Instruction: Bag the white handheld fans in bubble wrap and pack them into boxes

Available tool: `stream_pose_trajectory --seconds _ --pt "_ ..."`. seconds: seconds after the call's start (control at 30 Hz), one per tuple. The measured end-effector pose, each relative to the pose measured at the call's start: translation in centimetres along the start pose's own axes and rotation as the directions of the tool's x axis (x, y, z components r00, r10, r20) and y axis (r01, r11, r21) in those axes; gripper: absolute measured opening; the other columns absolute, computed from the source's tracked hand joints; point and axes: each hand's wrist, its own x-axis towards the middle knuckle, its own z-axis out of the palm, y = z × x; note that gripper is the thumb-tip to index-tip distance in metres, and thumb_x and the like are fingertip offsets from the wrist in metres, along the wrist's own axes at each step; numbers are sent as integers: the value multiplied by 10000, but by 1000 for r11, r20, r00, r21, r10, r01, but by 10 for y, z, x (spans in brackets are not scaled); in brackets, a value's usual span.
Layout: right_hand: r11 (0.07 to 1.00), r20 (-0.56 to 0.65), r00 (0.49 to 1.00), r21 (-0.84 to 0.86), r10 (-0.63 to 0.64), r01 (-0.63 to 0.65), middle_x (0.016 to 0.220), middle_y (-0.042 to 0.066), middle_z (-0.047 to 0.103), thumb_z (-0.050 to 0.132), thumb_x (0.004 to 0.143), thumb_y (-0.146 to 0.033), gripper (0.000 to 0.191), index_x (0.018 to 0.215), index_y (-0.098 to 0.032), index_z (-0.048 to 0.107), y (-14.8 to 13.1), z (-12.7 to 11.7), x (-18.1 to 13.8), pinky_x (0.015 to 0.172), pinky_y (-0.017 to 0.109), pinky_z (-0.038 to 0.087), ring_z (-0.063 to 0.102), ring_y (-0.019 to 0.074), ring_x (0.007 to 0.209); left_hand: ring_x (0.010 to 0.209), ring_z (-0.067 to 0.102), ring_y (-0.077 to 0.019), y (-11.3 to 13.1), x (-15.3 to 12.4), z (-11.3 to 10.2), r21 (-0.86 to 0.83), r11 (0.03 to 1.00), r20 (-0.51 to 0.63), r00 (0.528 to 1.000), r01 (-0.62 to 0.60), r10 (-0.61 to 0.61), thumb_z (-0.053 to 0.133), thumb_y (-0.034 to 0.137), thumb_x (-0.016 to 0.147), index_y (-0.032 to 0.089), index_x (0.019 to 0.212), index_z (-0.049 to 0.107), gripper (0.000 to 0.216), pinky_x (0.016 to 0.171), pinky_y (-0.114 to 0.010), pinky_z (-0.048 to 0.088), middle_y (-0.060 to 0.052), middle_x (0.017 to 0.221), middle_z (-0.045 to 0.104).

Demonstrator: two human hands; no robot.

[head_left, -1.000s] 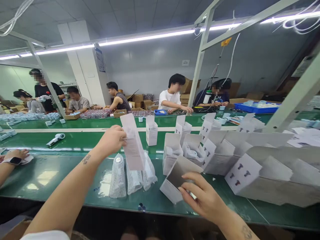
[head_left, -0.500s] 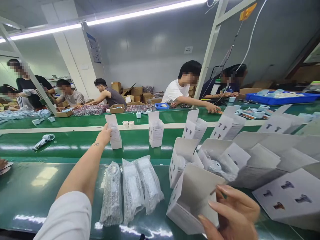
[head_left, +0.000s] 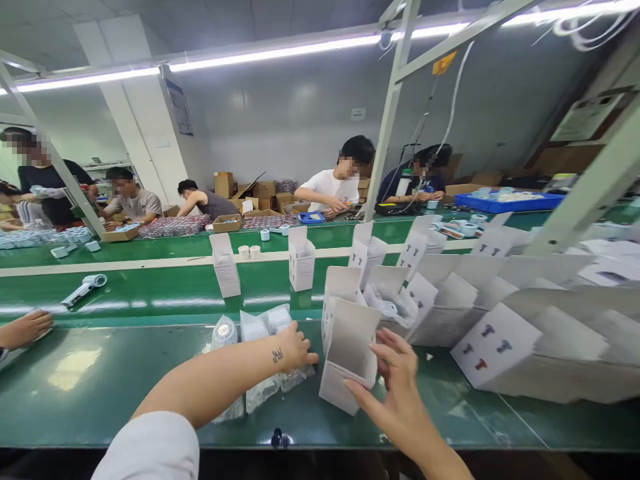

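My right hand (head_left: 395, 380) grips an open white cardboard box (head_left: 347, 383) by its side wall, thumb in front and fingers behind; the box's flap stands up and the inside that shows looks bare. To its left, my left hand (head_left: 297, 347) is curled over the rightmost bubble-wrapped package (head_left: 296, 380), its fingertips partly hidden. Beside that lie two more packages, a middle bubble-wrapped package (head_left: 260, 397) and a left bubble-wrapped package (head_left: 225, 331), partly covered by my forearm.
Open white boxes (head_left: 485, 347) crowd the right side. On the green belt (head_left: 150, 293) stand a white box (head_left: 227, 273), another white box (head_left: 301, 267) and a showerhead-like part (head_left: 85, 290). A co-worker's hand (head_left: 27, 328) rests at left. Several co-workers sit opposite.
My left hand has let go of the white box on the belt and come back to the bubble-wrapped packages. My right hand still holds its box. A co-worker's hand has come further in at left.
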Motion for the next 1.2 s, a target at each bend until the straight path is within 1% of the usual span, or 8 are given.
stream_pose_trajectory --seconds 0.2,0.3,0.4,0.47,0.53,0.87,1.0,1.2 --pt "987 225 973 135 58 -90 1441 149 367 667 804 -329 543 1220 -265 324 1 -21 3 1036 455 449 499 254 1255 921 627 -267 -22 -53 -38 -165 970 -284 933 181 -222 639 161 690 294 1221 545 555 766 -379 466 -101 1069 645" --pt "966 311 944 187 112 -176 1383 141 432 687 769 -344 583 1213 -258 318 -8 -25 10 1044 479 434 521 258 1223 908 629 -211 -37 -104 -58 -651 698 -469 566 298 -679 581 250 771 237 1178 516 412 744 -302 486 -70 1050 634" --pt "953 410 904 207 119 -220 1330 113 475 690 755 -344 589 1207 -263 320 -19 -20 21 1035 464 439 540 246 1194 788 620 -166 -35 -153 -82 -880 476 -470 149 6 -870 603 371 777 215 1067 486 349 699 -259 489 -13 902 617" --pt "954 458 883 207 100 -216 1313 106 481 693 748 -349 607 1214 -267 312 -24 -12 28 1008 460 455 554 245 1170 810 620 -163 -23 -176 -102 -851 500 -512 39 -160 -858 637 394 755 227 1032 467 365 715 -259 493 -14 945 614" --pt "951 500 864 237 55 -198 1298 101 490 689 752 -346 610 1215 -266 300 -28 -4 33 983 447 469 570 235 1139 894 623 -177 -6 -184 -122 -822 524 -556 114 -222 -824 641 379 759 240 1039 456 364 761 -275 500 -36 1055 615" --pt "961 504 863 243 -5 -136 1285 96 472 691 741 -337 573 1142 -245 292 -27 0 41 965 411 468 543 220 1126 956 559 -175 26 -164 -182 -482 876 -432 862 28 -265 461 15 644 201 909 564 340 810 -263 451 -44 1083 547" --pt "944 524 852 285 -11 -163 1262 86 451 711 727 -349 583 1108 -265 278 -29 0 40 909 418 501 552 224 1081 882 578 -205 28 -155 -210 -417 890 -176 943 187 -281 554 154 697 220 1030 572 340 693 -272 438 -52 1056 592" --pt "953 536 844 255 1 -163 1238 87 463 727 721 -341 621 1158 -276 290 -28 1 41 928 475 488 534 262 1101 879 629 -266 32 -104 -212 -299 841 113 892 451 -438 631 276 711 229 1213 524 516 666 -315 464 -89 1001 667"
